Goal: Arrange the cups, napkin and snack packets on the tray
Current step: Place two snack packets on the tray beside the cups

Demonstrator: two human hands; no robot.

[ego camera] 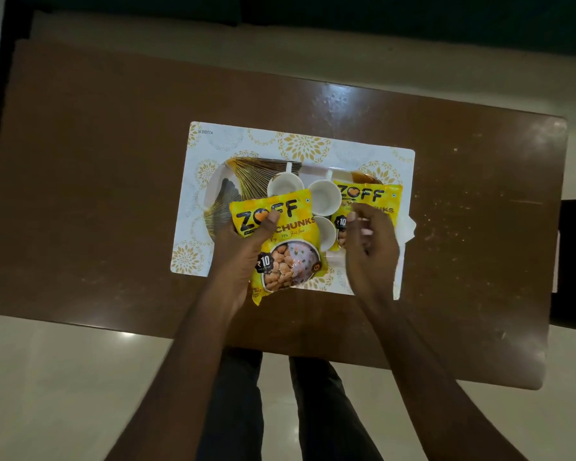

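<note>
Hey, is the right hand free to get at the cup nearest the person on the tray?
Probably yes. The right hand looks empty, fingers loosely curled, hovering right beside that cup. One catch: the snack packet gripped by the left hand overlaps the cup's left side, so only its right rim is exposed.

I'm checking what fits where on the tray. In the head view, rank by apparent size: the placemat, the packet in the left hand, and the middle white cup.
1. Placemat: largest.
2. Packet gripped by the left hand; raised toward the camera, so somewhat enlarged.
3. Middle white cup: smallest.
</note>
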